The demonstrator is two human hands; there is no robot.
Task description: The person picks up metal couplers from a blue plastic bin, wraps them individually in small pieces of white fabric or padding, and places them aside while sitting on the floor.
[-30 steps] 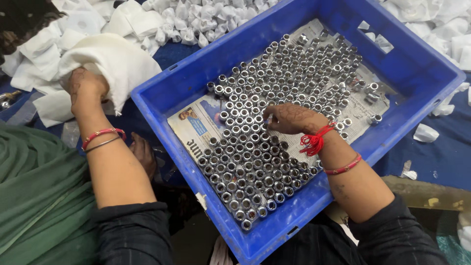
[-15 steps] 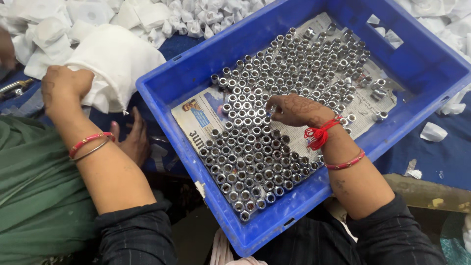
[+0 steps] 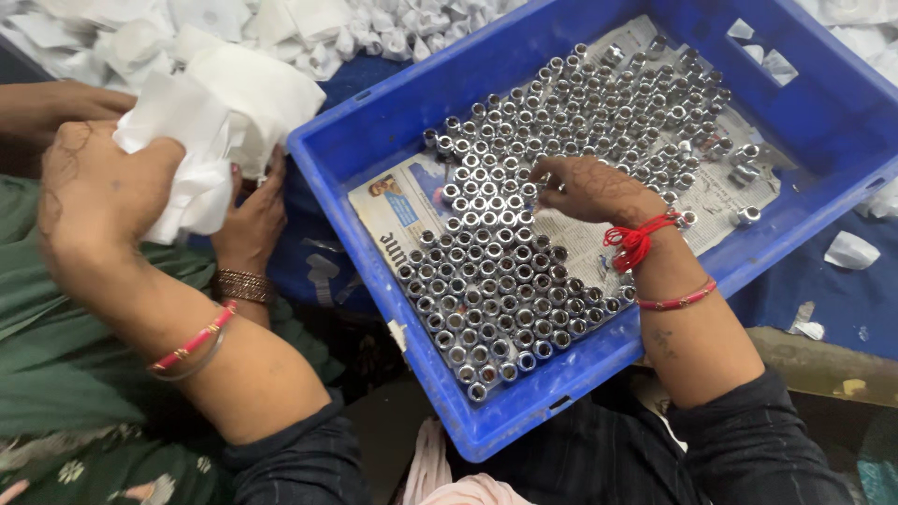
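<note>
since half a second ago, both hands have come closer and bigger in the view, and the left hand (image 3: 98, 192) has lifted its white paper (image 3: 220, 122) up and nearer; the right hand (image 3: 589, 187) has slid a little toward the near-left part of the blue crate (image 3: 374, 150); the left hand's fingers are curled tight around a bunch of the paper, which looks thin, soft and crumpled; the right hand rests low over the small metal nuts (image 3: 496, 281), and its fingertips seem pinched on one of them, but the pinch itself is hidden, so i cannot tell for sure; the step in hand looks like picking one nut from the rows while the paper waits ready; the next move would need a gentle, small lift, so the nuts beside it do not tip over; the nuts are shiny, silver and hard, short little tubes with a dark hole in the top, standing upright and packed close in neat rows; a few lie loose at the far right of the crate; they sit on a flat sheet of printed newspaper (image 3: 412, 201) that lines the crate floor; the crate is smooth, hard plastic with straight walls; another person's hand (image 3: 248, 220), with a bangle on the wrist, touches the paper from below; many small white paper twists (image 3: 374, 37) lie heaped beyond the crate.
</note>
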